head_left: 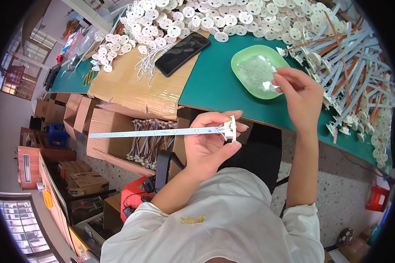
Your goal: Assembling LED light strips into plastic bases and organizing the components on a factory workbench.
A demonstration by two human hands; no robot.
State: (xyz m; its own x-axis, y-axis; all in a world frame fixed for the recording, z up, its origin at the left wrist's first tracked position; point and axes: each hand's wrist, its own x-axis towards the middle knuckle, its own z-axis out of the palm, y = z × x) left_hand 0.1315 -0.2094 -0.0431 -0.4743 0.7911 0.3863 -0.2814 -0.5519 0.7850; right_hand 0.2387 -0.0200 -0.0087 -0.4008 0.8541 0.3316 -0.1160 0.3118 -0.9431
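My left hand is closed around the white round end cap of an LED strip. The narrow, pale strip points left from the hand, with small yellowish LEDs along it. Over the right rim of a green bowl, my right hand pinches its thumb and fingers together. What it holds, if anything, is too small to make out. Inside the bowl lie many tiny clear pieces.
White round caps heap along the back of the green table. Assembled strips pile at the right. A black phone and white wires lie on cardboard. An open carton below holds more strips.
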